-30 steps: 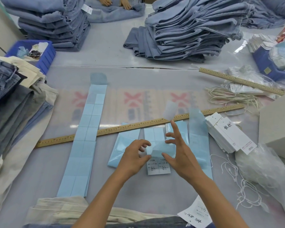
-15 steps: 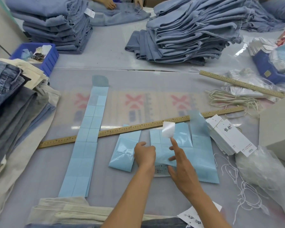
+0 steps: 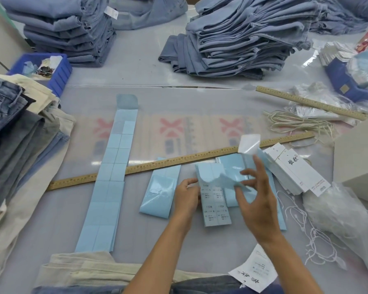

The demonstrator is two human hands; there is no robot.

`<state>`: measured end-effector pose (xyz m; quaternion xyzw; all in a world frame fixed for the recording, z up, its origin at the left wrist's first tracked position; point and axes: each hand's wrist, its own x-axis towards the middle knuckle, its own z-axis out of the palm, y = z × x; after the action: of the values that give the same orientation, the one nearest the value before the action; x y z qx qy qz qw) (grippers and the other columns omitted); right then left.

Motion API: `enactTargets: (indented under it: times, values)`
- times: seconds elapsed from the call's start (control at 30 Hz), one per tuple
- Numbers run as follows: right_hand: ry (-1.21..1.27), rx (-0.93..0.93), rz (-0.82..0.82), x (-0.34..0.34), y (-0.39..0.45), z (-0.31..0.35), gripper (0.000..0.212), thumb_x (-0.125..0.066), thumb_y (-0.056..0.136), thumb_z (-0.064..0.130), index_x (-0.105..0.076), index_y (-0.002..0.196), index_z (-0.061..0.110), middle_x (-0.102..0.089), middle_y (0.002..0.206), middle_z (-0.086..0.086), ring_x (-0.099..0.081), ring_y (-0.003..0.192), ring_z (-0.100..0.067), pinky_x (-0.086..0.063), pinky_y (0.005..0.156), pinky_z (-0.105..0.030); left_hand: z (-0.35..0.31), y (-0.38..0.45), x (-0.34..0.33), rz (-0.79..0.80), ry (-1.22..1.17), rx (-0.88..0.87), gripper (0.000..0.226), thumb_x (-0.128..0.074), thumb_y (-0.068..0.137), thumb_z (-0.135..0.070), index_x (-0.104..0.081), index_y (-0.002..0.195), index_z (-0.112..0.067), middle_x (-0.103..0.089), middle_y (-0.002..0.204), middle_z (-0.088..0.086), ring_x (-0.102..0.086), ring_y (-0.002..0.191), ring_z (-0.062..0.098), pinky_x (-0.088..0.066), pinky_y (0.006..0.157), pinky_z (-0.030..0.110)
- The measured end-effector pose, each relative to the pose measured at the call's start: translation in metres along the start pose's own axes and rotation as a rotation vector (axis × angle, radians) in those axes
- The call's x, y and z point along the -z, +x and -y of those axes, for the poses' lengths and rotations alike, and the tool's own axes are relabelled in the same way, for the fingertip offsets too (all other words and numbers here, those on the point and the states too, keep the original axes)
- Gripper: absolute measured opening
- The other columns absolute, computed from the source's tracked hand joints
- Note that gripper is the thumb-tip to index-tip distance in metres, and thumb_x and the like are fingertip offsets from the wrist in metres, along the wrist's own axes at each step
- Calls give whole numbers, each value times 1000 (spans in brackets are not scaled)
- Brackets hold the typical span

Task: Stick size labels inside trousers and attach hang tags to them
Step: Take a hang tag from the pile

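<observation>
Peeling stage: a label is coming off its backing, so as I judge it nothing has yet gone inside a garment for this round.
Nearest edge: cream trousers [image 3: 79,270] lie folded at the counter's near edge, a printed hang tag [image 3: 254,272] beside them on darker cloth; whether it is tied on I cannot tell.
Left hand [image 3: 187,200]: fingers curled, pinning the edge of the printed label sheet [image 3: 215,205] flat on the counter [image 3: 136,236].
Right hand [image 3: 256,200]: fingers spread and raised, tips pinching the pale blue backing strip [image 3: 227,181]; a white label [image 3: 249,143] stands up off the top finger, seemingly stuck to it.
Labels left: the sheet shows several printed size labels unpeeled, so much sticking remains.
Spent backing: a long blue strip [image 3: 113,177] stretches leftwards, with shorter pieces just beside the left hand.
Tags and string: a stack of hang tags [image 3: 293,168] lies just right of the hands, loose white string [image 3: 302,221] near it, all apparently waiting.
Middle: a wooden ruler [image 3: 157,164] crosses the counter beyond the hands.
Left side: mixed jeans [image 3: 11,124] piled, state unknown.
Far counter: blue trouser stacks [image 3: 238,37]; one far left pile shows a tag, suggesting some are done.
</observation>
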<state>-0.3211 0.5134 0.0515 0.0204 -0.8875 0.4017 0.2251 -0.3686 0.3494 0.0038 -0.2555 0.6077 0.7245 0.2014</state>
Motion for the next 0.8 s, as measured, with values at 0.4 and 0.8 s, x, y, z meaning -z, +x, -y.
enactTargets:
  times: [0.4, 0.8]
  values:
    - [5, 302, -52, 66, 148, 61, 89, -72, 88, 0, -19, 158, 20, -62, 102, 0, -64, 91, -6, -53, 84, -19, 25, -14, 30, 104, 370, -228, 65, -83, 84, -21, -46, 134, -40, -68, 99, -7, -68, 89, 5, -59, 77, 22]
    - [-17, 342, -49, 78, 194, 98, 85, -68, 89, 7, -20, 159, 12, -63, 99, 2, -65, 89, -12, -53, 75, -24, 41, -20, 25, 358, 664, -347, 36, -76, 82, -17, -73, 115, -31, -73, 109, -17, -67, 98, 3, -57, 85, 24]
